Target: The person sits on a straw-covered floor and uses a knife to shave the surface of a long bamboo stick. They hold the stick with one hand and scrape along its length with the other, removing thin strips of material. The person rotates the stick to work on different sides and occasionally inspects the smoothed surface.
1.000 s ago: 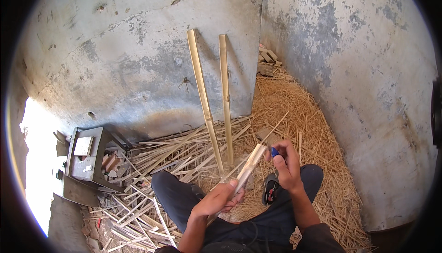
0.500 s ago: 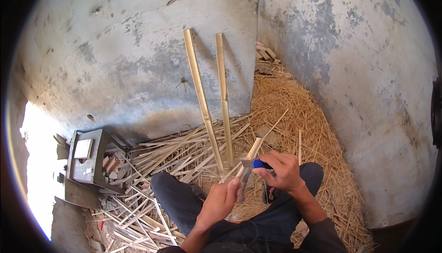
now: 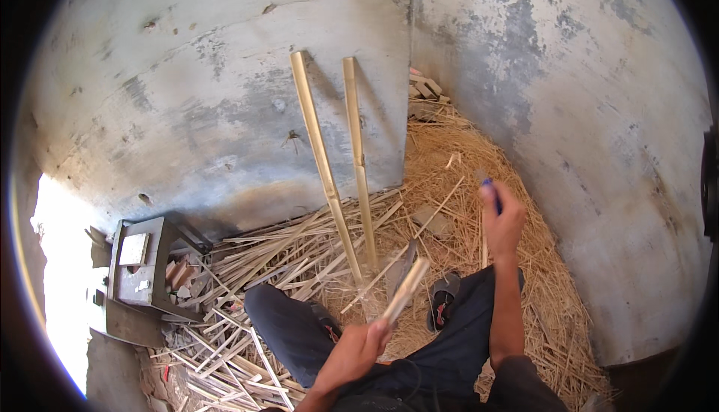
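Head view looks down on me sitting on the ground, legs in dark trousers stretched forward. My left hand [image 3: 365,344] is closed around the lower end of a short pale bamboo strip [image 3: 405,290], which slants up and to the right from my fist. My right hand [image 3: 502,217] is raised higher and well off to the right of the strip, fingers wrapped around the blue handle of a knife [image 3: 490,189]; the blade itself is too blurred to make out. The two hands are well apart.

Just beyond my left hand, two long bamboo poles [image 3: 323,165] lean against the grey concrete wall [image 3: 187,112], their feet planted in a heap of split bamboo strips [image 3: 255,270] that spreads out to the left of my knee. Under and beyond my right hand lies a mound of fine straw-like shavings [image 3: 464,150]. A dark sandal [image 3: 443,296] sits between my hands, near my leg. Far to the left of my left hand stands a small grey metal stand [image 3: 138,270].
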Motion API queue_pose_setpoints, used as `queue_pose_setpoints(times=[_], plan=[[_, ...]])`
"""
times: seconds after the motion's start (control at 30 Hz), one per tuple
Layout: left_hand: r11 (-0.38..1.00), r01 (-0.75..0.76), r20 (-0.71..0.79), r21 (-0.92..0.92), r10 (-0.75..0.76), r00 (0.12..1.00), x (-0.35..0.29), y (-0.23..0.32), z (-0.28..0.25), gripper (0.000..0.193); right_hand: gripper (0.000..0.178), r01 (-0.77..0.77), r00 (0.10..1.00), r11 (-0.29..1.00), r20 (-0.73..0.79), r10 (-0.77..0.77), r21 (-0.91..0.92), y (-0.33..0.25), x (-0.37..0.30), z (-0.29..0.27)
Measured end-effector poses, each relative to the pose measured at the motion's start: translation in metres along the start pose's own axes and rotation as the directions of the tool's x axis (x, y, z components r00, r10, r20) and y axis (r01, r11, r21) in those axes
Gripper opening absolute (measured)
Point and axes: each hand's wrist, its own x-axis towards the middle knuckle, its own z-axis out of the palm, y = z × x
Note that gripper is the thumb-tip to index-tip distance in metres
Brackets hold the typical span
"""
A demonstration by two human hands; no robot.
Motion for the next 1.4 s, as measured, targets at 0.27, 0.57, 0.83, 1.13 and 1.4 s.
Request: queue_pose_setpoints(times=[0.27, 0.57, 0.83, 1.13, 1.4], plan=[[1.0, -0.009, -0.126, 0.017, 0.011, 0.992, 0.02, -0.013, -0.014, 0.056, 0.035, 0.28, 0.905, 0.873, 0.193, -0.379, 0.399, -0.029, -0.049, 0.006], [0.945, -0.135, -0.202, 0.296, 0.201, 0.959, 0.033, 0.011, 0.001, 0.045, 0.034, 0.464, 0.765, 0.818, 0.311, -0.564, 0.342, -0.062, -0.069, 0.003], [0.933, -0.112, -0.255, 0.343, 0.207, 0.944, 0.036, 0.005, 0.007, 0.042, 0.035, 0.511, 0.78, 0.823, 0.268, -0.565, 0.249, -0.064, -0.07, 0.006], [0.934, -0.094, -0.266, 0.344, 0.193, 0.945, 0.034, 0.001, 0.004, 0.043, 0.034, 0.558, 0.762, 0.801, 0.25, -0.598, 0.216, -0.057, -0.074, 0.017], [0.98, -0.024, -0.162, 0.196, 0.056, 0.985, 0.013, -0.013, -0.001, 0.041, 0.029, 0.109, 0.994, 0.979, 0.002, -0.111, 0.174, -0.008, -0.071, 0.037]])
